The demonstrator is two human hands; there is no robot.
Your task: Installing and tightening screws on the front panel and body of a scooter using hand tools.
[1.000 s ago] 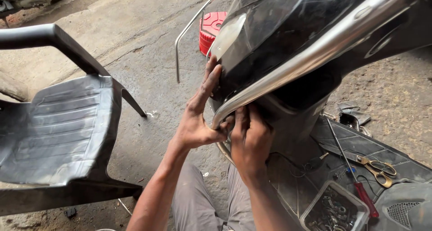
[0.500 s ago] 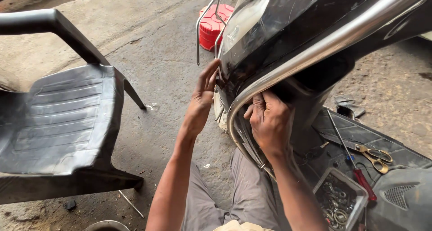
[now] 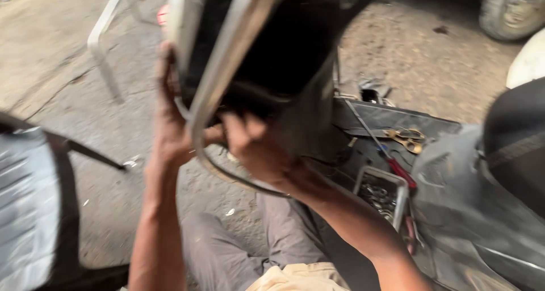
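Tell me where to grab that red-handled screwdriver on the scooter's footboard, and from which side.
Take the red-handled screwdriver by its red handle, the thick end, which lies near the small metal tray of bits. Come from above: it lies flat on the footboard, its thin shaft running up and left, away from the tray. The yellow-handled scissors lie close on its right, so that side looks tighter.

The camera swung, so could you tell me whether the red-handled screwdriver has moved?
No; the red-handled screwdriver keeps its place beside the scissors, handle over the parts tray.
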